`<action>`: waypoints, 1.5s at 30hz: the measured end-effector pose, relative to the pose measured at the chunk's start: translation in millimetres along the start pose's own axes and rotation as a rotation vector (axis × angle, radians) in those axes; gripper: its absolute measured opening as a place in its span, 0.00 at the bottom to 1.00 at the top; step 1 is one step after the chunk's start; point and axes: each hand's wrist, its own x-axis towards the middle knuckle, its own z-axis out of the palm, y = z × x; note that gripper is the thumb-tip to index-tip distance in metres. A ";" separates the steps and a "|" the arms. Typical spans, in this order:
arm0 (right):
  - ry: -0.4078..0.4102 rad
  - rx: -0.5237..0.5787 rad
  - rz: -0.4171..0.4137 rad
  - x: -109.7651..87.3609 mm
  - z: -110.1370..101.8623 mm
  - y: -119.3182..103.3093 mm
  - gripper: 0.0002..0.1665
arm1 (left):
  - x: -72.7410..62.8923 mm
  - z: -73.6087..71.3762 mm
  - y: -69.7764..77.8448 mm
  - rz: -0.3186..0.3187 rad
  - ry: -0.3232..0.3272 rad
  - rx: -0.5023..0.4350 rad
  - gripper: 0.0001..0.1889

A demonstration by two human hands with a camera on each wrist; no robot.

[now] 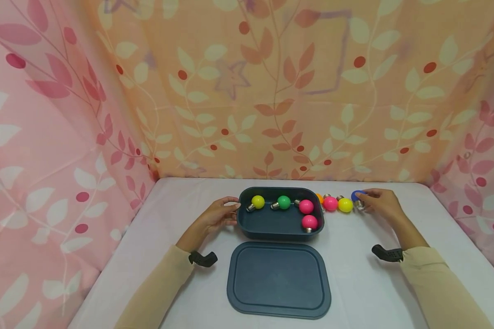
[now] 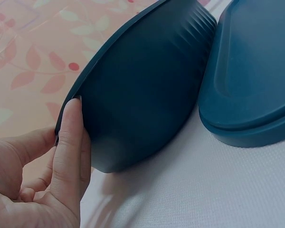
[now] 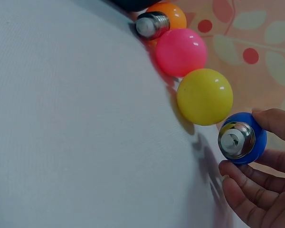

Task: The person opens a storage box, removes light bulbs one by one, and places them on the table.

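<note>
My left hand (image 1: 219, 214) pinches the left rim of a dark blue-grey plastic box (image 1: 277, 236). In the left wrist view, thumb and fingers meet at the edge of the box (image 2: 137, 95). Inside it lie a yellow bulb (image 1: 258, 201), a green bulb (image 1: 284, 202) and two pink bulbs (image 1: 306, 207). Right of the box, my right hand (image 1: 382, 203) holds a blue light bulb (image 3: 258, 138) by its round part, its metal base facing the right wrist camera. Beside it are a yellow bulb (image 3: 205, 97), a pink bulb (image 3: 181, 52) and an orange bulb (image 3: 175, 16).
A flat matching lid (image 1: 279, 279) lies on the white-covered table (image 1: 362, 283) just in front of the box. Patterned curtains (image 1: 271, 91) hang behind and at both sides. Black wrist bands (image 1: 389, 254) sit over the beige sleeves.
</note>
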 end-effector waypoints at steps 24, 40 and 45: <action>-0.027 -0.042 -0.019 6.2 8.3 4.9 0.46 | -1.8 -1.1 0.4 0.015 -0.031 -0.007 0.19; -0.017 -0.057 0.007 1.8 7.9 2.4 0.46 | -0.9 -1.2 -0.5 0.012 -0.034 -0.026 0.19; 0.064 -0.155 -0.037 -7.0 6.6 -4.9 0.43 | -0.3 -1.3 -1.4 0.015 -0.024 -0.026 0.18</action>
